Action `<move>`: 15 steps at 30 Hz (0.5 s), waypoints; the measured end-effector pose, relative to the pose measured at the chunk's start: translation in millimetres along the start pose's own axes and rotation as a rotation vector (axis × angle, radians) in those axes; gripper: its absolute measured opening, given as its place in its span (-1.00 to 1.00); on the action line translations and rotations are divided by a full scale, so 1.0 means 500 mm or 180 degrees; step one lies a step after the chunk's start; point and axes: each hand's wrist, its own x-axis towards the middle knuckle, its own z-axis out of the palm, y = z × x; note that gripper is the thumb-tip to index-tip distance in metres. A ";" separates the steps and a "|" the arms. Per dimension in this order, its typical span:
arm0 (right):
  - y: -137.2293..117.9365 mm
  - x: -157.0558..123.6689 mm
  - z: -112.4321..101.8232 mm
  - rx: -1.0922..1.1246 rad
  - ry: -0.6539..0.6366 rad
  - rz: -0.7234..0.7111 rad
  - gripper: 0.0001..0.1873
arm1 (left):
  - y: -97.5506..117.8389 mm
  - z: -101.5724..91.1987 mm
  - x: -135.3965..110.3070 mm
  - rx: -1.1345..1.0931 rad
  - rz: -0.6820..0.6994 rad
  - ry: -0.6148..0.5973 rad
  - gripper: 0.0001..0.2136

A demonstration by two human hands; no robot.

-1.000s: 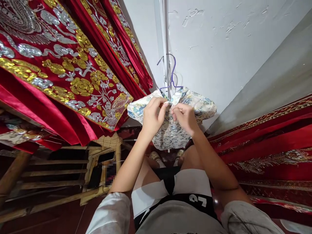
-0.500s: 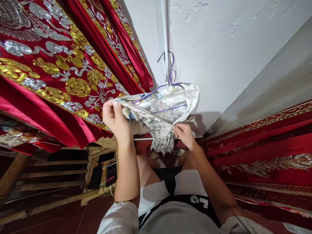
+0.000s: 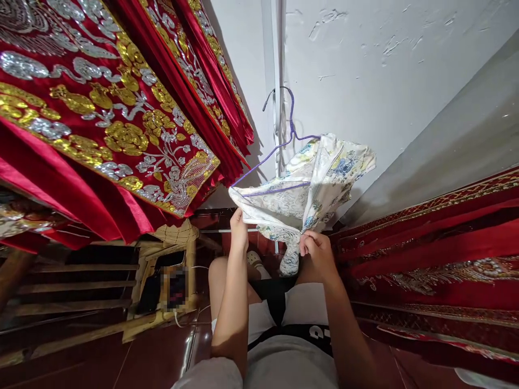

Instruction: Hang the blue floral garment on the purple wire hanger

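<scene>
A white floral garment (image 3: 343, 167) with blue and yellow patches hangs in front of me on a purple wire hanger (image 3: 292, 116). The hanger's hook passes over a narrow pale strip on the wall, and its left arm pokes bare out of the neck opening up to the left shoulder. My left hand (image 3: 239, 229) pinches the cloth just under that shoulder; its fingers are partly behind the fabric. At the lower point of the neckline, my right hand (image 3: 318, 249) is closed on the garment's front edge. Below the hands the gathered cloth dangles between my knees.
Red cloth (image 3: 162, 135) with gold and silver embroidery hangs close on the left, and more red embroidered cloth (image 3: 438, 254) on the right. A bamboo chair (image 3: 133, 319) at lower left bears a phone (image 3: 176, 289) with a cable. Behind the garment rises a white wall (image 3: 365, 70).
The garment has swung right, its right shoulder now spread out and the hanger's left arm bare. My left hand has moved right and down along with the cloth; my right hand has dropped slightly.
</scene>
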 end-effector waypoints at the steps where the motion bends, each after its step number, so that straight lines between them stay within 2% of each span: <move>1: -0.002 0.000 -0.014 -0.0015 -0.0088 0.0028 -0.67 | 0.007 -0.006 -0.004 0.0281 0.0088 -0.0206 -0.75; 4: -0.005 0.001 -0.045 -0.0102 -0.0315 0.0108 -0.66 | 0.041 -0.032 -0.011 0.1354 0.0203 -0.0817 -0.80; 7: 0.006 0.002 -0.055 -0.0178 -0.0143 0.0139 -0.67 | 0.073 -0.046 -0.019 0.2310 0.0139 -0.1497 -0.86; 9: 0.021 0.002 -0.053 -0.0276 -0.0054 0.0188 -0.67 | 0.085 -0.045 -0.029 0.2404 0.0089 -0.2015 -0.87; 10: 0.031 0.001 -0.051 -0.0387 -0.0101 0.0241 -0.66 | 0.087 -0.042 -0.035 0.2261 0.0109 -0.2135 -0.85; 11: 0.040 0.002 -0.049 -0.0544 -0.0219 0.0307 -0.65 | 0.088 -0.038 -0.042 0.2043 0.0170 -0.2114 -0.81; 13: 0.055 0.005 -0.045 -0.0923 -0.0435 0.0403 -0.61 | 0.088 -0.024 -0.058 0.1533 0.0377 -0.1819 -0.74; 15: 0.061 0.012 -0.039 -0.1063 -0.0445 0.0248 -0.61 | 0.089 -0.004 -0.077 0.1133 0.0566 -0.1614 -0.70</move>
